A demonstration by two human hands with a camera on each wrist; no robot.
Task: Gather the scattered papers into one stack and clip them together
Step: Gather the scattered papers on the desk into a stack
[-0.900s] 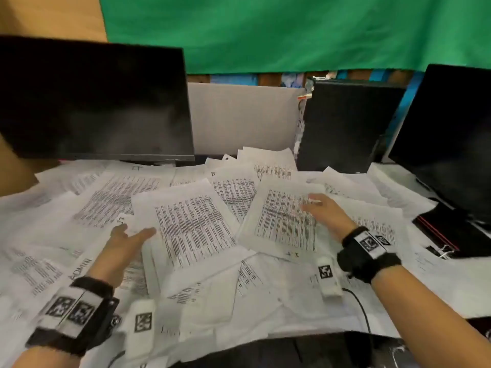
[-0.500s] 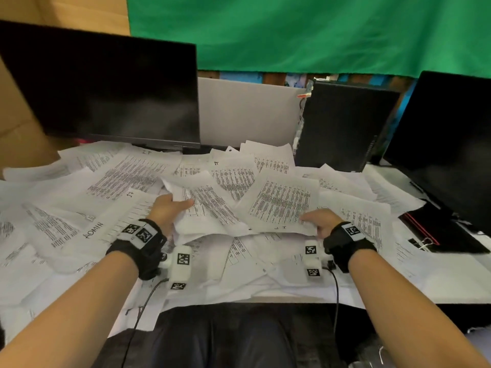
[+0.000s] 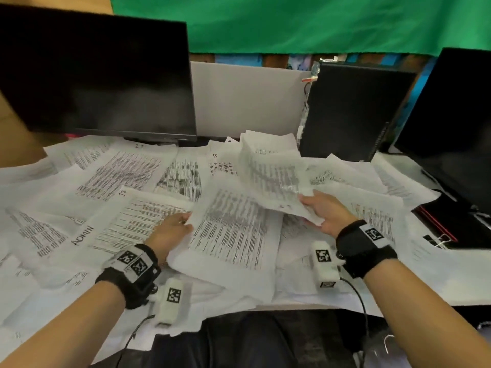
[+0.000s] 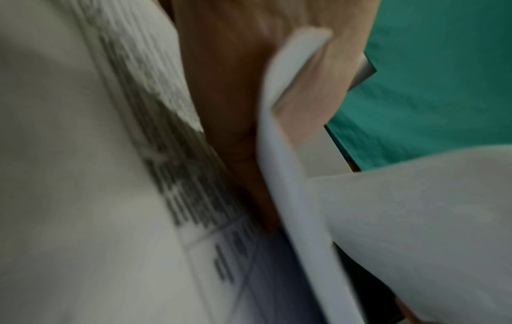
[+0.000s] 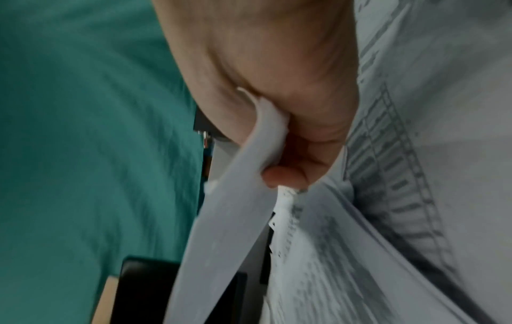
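Printed white sheets (image 3: 119, 176) lie scattered over the whole desk, overlapping. My left hand (image 3: 175, 229) grips the left edge of a printed sheet (image 3: 233, 229) near the desk's middle; in the left wrist view that sheet's edge (image 4: 279, 153) runs between thumb and fingers. My right hand (image 3: 321, 211) pinches the near corner of another sheet (image 3: 271, 176) and holds it lifted and curled above the pile. The right wrist view shows this paper (image 5: 249, 179) clamped between the thumb and a curled finger (image 5: 285, 175). A binder clip (image 3: 442, 239) lies on a black folder at the right.
A dark monitor (image 3: 98, 75) stands at the back left, a black computer tower (image 3: 353, 110) at the back right, and a second monitor (image 3: 457, 123) at the far right edge. A black and red folder (image 3: 449, 224) lies beneath it. Cables hang from both wrist units.
Both hands closed on sheets. The left drew its sheet toward the desk's middle. The right lifted its sheet off the pile, curling it upward.
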